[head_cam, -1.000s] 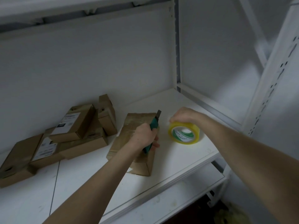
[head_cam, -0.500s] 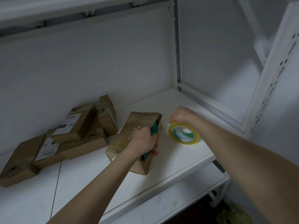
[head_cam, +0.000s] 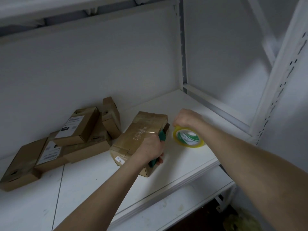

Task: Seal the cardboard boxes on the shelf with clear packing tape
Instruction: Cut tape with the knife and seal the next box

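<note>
A long cardboard box lies on the white shelf, its top glossy with clear tape. My left hand grips a green utility knife against the box's right side, the blade end near the box's far right corner. My right hand holds the far rim of a yellow roll of packing tape, which lies tilted on the shelf just right of the box. Whether a strip of tape runs from roll to box is too faint to tell.
Several smaller cardboard boxes, some with white labels, are piled at the left against the back wall. A white upright post with slots stands at the right. A lower shelf shows below the front edge.
My left hand has lowered the knife from above the box down along its right side. The right hand and tape roll stayed almost in place.
</note>
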`<state>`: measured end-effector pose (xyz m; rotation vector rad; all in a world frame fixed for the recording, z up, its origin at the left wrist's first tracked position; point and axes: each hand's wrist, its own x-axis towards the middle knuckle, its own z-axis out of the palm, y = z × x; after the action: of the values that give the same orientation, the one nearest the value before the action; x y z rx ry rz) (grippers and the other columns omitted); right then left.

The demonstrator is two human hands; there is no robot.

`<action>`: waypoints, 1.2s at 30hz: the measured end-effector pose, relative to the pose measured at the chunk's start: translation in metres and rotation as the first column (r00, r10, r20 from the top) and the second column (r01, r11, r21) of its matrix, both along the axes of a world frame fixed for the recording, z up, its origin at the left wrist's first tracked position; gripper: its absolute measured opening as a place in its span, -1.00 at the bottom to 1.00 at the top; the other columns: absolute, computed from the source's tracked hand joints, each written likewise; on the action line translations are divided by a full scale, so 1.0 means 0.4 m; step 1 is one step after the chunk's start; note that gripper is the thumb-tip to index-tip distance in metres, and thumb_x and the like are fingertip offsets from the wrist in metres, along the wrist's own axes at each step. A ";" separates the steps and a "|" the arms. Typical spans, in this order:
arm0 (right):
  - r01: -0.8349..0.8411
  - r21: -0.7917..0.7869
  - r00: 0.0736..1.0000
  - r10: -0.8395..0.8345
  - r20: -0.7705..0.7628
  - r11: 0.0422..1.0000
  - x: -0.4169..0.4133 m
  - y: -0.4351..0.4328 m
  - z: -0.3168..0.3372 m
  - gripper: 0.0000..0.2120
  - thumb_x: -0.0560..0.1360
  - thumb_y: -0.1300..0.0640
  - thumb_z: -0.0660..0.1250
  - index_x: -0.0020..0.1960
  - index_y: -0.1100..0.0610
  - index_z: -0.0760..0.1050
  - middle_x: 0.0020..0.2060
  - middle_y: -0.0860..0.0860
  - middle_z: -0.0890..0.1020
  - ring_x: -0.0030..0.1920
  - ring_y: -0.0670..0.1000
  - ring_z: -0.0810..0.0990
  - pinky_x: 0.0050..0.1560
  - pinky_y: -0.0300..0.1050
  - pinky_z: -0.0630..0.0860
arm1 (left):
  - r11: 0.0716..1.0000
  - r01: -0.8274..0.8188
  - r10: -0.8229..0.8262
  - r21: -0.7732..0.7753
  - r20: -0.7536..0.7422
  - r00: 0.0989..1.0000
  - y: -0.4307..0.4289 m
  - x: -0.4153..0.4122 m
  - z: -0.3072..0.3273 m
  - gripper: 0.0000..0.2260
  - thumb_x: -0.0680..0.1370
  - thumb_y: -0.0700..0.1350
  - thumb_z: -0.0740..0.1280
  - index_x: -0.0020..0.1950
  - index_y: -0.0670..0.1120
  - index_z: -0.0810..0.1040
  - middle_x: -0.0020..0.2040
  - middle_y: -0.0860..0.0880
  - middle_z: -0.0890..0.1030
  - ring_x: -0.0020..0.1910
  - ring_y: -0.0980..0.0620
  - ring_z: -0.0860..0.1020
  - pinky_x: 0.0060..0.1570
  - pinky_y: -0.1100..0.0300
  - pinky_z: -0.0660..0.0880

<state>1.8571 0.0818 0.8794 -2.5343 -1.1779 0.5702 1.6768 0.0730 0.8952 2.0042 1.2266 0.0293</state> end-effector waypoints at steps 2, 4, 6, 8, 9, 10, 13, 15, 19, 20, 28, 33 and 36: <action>-0.005 0.005 1.000 0.005 0.008 1.000 -0.002 0.001 -0.002 -0.72 0.42 -0.07 0.41 0.00 0.11 0.55 -0.08 0.07 0.62 -0.09 0.10 0.60 -0.15 -0.14 0.47 | 1.000 -0.006 0.006 -0.020 0.010 1.000 0.002 0.003 -0.005 -0.80 0.65 -0.18 0.07 0.23 -0.22 0.34 -0.28 -0.15 0.57 -0.58 0.07 0.52 -0.57 0.25 0.44; -0.005 0.005 1.000 0.005 0.005 1.000 -0.004 0.002 -0.002 -0.69 0.41 -0.10 0.43 0.01 0.09 0.54 -0.07 0.06 0.62 -0.08 0.10 0.60 -0.14 -0.13 0.48 | 0.999 -0.005 0.006 -0.039 0.022 1.000 0.008 0.007 -0.010 -0.78 0.65 -0.17 0.07 0.27 -0.20 0.32 -0.26 -0.15 0.57 -0.58 0.08 0.52 -0.56 0.26 0.44; -0.002 0.005 1.000 0.002 0.010 1.000 -0.004 0.003 -0.003 -0.69 0.41 -0.10 0.42 0.01 0.10 0.56 -0.08 0.06 0.63 -0.09 0.09 0.60 -0.14 -0.12 0.49 | 0.998 -0.008 0.009 -0.058 0.024 1.000 0.012 0.008 -0.012 -0.77 0.66 -0.17 0.06 0.29 -0.19 0.31 -0.24 -0.15 0.57 -0.58 0.09 0.51 -0.56 0.27 0.45; 0.004 0.005 1.000 -0.004 0.021 1.000 -0.006 0.004 -0.004 -0.71 0.43 -0.08 0.40 0.02 0.10 0.58 -0.08 0.06 0.63 -0.10 0.09 0.61 -0.15 -0.12 0.49 | 0.998 -0.010 0.012 -0.062 0.022 1.000 0.017 0.008 -0.011 -0.78 0.65 -0.19 0.05 0.27 -0.21 0.31 -0.25 -0.16 0.56 -0.59 0.08 0.50 -0.57 0.26 0.45; 0.004 0.003 1.000 -0.004 0.024 1.000 -0.007 0.004 -0.005 -0.71 0.44 -0.08 0.39 0.04 0.10 0.58 -0.07 0.05 0.63 -0.08 0.09 0.61 -0.13 -0.12 0.49 | 0.998 -0.012 0.014 -0.063 0.021 1.000 0.019 0.009 -0.011 -0.78 0.65 -0.20 0.05 0.26 -0.21 0.32 -0.25 -0.16 0.56 -0.59 0.08 0.50 -0.57 0.25 0.45; 0.003 0.003 1.000 -0.003 0.025 1.000 -0.007 0.004 -0.006 -0.71 0.44 -0.07 0.38 0.06 0.10 0.57 -0.04 0.05 0.63 -0.06 0.10 0.61 -0.12 -0.11 0.49 | 0.998 -0.015 0.016 -0.066 0.015 1.000 0.020 0.009 -0.009 -0.79 0.65 -0.21 0.05 0.25 -0.22 0.33 -0.25 -0.16 0.55 -0.59 0.07 0.50 -0.57 0.25 0.45; 0.008 0.015 1.000 -0.009 0.030 1.000 -0.010 -0.001 -0.002 -0.75 0.45 -0.04 0.36 0.03 0.10 0.59 -0.05 0.06 0.64 -0.05 0.11 0.62 -0.12 -0.13 0.49 | 0.996 -0.008 0.006 -0.093 -0.027 1.000 0.020 0.005 -0.011 -0.80 0.64 -0.23 0.05 0.21 -0.23 0.36 -0.25 -0.16 0.55 -0.53 0.04 0.50 -0.52 0.22 0.47; 0.022 0.019 1.000 -0.022 0.020 1.000 -0.004 -0.006 -0.002 -0.77 0.45 -0.03 0.35 0.00 0.10 0.58 -0.08 0.06 0.64 -0.08 0.11 0.61 -0.15 -0.15 0.45 | 0.995 -0.009 0.001 -0.098 -0.080 0.997 0.010 0.000 -0.023 -0.79 0.64 -0.23 0.04 0.17 -0.25 0.39 -0.22 -0.16 0.55 -0.48 0.01 0.50 -0.43 0.16 0.46; 0.046 0.058 0.999 -0.045 -0.023 0.997 0.013 -0.019 -0.007 -0.73 0.43 -0.10 0.39 -0.01 0.08 0.60 -0.09 0.05 0.63 -0.11 0.11 0.59 -0.13 -0.14 0.47 | 0.994 -0.028 0.020 -0.106 -0.084 0.996 0.004 -0.001 -0.037 -0.85 0.65 -0.18 0.05 0.02 -0.21 0.36 -0.19 -0.15 0.52 -0.43 0.00 0.48 -0.33 0.13 0.44; 0.048 0.067 0.998 -0.046 -0.030 0.997 0.015 -0.021 -0.008 -0.73 0.42 -0.10 0.39 0.00 0.07 0.60 -0.08 0.05 0.63 -0.09 0.11 0.59 -0.11 -0.13 0.49 | 0.993 -0.035 0.026 -0.113 -0.082 0.996 0.004 -0.001 -0.039 -0.84 0.65 -0.17 0.05 -0.01 -0.20 0.37 -0.20 -0.15 0.51 -0.42 0.01 0.48 -0.31 0.13 0.44; 0.080 0.198 0.984 -0.046 -0.170 0.977 0.046 -0.069 -0.023 -0.74 0.41 -0.08 0.40 -0.01 0.05 0.68 -0.05 0.02 0.68 -0.03 0.06 0.63 0.10 -0.02 0.57 | 0.977 0.142 -0.094 0.156 -0.278 0.956 0.025 0.038 -0.116 -0.71 0.66 -0.16 0.03 0.38 -0.14 0.25 0.08 -0.23 0.55 -0.21 -0.13 0.62 -0.41 0.09 0.58; 0.126 0.222 0.976 -0.080 -0.205 0.967 0.046 -0.078 -0.028 -0.78 0.40 -0.06 0.40 -0.05 0.04 0.68 -0.07 0.01 0.68 -0.05 0.06 0.62 0.08 -0.05 0.57 | 0.912 0.347 -0.236 0.218 -0.414 0.879 0.031 0.069 -0.128 -0.64 0.64 -0.11 0.09 0.42 -0.20 0.26 0.20 -0.20 0.52 0.12 -0.16 0.55 0.05 0.03 0.54; 0.135 0.212 0.974 -0.091 -0.205 0.968 0.045 -0.078 -0.028 -0.79 0.39 -0.06 0.39 -0.07 0.02 0.68 -0.08 0.02 0.68 -0.06 0.07 0.62 0.07 -0.05 0.58 | 0.831 0.385 -0.211 0.400 -0.414 0.885 0.034 0.076 -0.083 -0.73 0.61 -0.10 0.15 0.20 -0.21 0.49 0.02 -0.15 0.58 0.01 -0.13 0.58 -0.15 0.10 0.49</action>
<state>1.8752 0.0507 0.8681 -2.2794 -0.9624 0.6031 1.7073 0.0866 0.8621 2.7171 1.1742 -0.2210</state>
